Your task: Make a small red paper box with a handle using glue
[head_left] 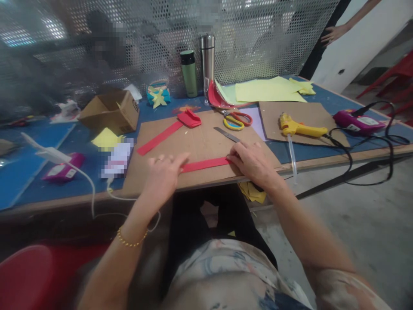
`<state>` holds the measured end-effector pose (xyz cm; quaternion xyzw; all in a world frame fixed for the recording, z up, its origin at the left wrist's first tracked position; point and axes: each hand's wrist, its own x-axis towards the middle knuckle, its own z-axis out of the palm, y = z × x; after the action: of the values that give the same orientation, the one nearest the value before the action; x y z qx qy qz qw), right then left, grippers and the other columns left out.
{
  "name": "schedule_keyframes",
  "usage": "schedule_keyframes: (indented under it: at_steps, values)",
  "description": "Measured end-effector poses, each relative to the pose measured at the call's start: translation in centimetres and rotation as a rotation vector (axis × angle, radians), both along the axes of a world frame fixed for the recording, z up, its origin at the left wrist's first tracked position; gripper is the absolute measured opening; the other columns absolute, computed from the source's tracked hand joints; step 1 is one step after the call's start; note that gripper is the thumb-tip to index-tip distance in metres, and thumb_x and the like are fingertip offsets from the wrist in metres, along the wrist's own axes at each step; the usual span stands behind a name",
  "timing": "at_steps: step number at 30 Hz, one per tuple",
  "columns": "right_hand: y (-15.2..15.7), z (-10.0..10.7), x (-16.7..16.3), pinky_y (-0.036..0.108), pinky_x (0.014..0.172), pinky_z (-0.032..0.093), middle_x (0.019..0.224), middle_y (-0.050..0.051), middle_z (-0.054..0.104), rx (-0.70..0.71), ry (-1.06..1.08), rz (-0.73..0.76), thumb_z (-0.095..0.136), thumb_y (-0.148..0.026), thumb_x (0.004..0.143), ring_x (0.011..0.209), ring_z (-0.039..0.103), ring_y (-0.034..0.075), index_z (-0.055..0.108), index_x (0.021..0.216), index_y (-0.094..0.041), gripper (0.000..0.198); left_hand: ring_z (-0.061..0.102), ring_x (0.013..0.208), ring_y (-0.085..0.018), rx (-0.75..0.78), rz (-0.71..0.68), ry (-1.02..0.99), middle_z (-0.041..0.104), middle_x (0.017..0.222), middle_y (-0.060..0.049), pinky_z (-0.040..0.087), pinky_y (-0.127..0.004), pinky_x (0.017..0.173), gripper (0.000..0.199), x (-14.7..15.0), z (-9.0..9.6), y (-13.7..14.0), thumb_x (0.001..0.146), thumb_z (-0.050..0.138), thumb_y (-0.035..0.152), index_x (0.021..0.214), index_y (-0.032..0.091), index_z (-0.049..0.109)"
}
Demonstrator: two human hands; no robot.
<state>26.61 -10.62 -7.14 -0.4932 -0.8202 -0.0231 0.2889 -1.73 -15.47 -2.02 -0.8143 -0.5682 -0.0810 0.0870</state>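
A flat red strip (206, 164), seemingly felt or foam, lies along the near edge of a cardboard sheet (155, 131). My left hand (166, 172), slightly blurred, has its thumb and fingers closed at the strip's left end. At the other end, my right hand (250, 161) pinches the strip between thumb and fingertips. A narrow metal blade (226, 134) runs up to the right hand's knuckles; its other end is hidden, and I cannot tell whether the hand holds it. Farther back is another red strip (161, 137) with a folded red piece (190, 118) at its end.
Scissors (238, 120) lie behind the blade. To the right, a yellow glue gun (303, 128) with a glue stick rests on cardboard, its cable trailing. An open box (111, 112), a green tumbler (189, 75), a steel flask (207, 60) and yellow sheets (267, 90) stand or lie behind.
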Motion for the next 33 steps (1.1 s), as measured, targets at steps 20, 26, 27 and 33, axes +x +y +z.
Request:
schedule_keyframes:
  at_steps: [20,26,27,33]
  values:
    - [-5.5,1.1,-4.5,0.046,0.097,0.051,0.123,0.016,0.073,0.276,0.021,0.111,0.046,-0.024,0.107,0.109,0.065,0.029,0.070,0.125,-0.017,0.030,0.053,0.095,-0.027,0.122,-0.332,0.191,0.060,0.098,-0.010,0.041,-0.041,0.086,0.039,1.0,0.0,0.4,0.103,0.051,0.019,0.131,0.038,0.071]
    - [-5.5,-2.0,-6.6,0.052,0.118,0.045,0.148,0.026,0.061,0.205,-0.052,0.213,0.050,-0.046,0.107,0.140,0.057,0.034,0.057,0.146,-0.001,0.060,0.054,0.095,-0.028,0.182,-0.302,0.248,0.063,0.099,-0.010,0.042,-0.043,0.086,0.028,1.6,0.0,0.0,0.100,0.057,0.018,0.114,0.033,0.076]
    - [-5.5,-2.1,-6.5,0.052,0.120,0.044,0.150,0.025,0.060,0.185,-0.049,0.210,0.051,-0.045,0.107,0.141,0.057,0.033,0.057,0.147,-0.003,0.058,0.054,0.094,-0.028,0.205,-0.289,0.238,0.062,0.098,-0.010,0.041,-0.043,0.086,0.030,1.5,-0.2,-0.1,0.100,0.057,0.018,0.116,0.034,0.076]
    - [-5.9,-1.4,-6.8,0.053,0.119,0.045,0.147,0.021,0.064,0.128,-0.073,0.168,0.055,-0.048,0.104,0.137,0.060,0.033,0.063,0.145,-0.012,0.055,0.053,0.093,-0.027,0.262,-0.176,0.130,0.063,0.103,-0.011,0.039,-0.042,0.086,0.046,-1.2,-1.4,-2.2,0.101,0.049,0.011,0.132,0.036,0.073]
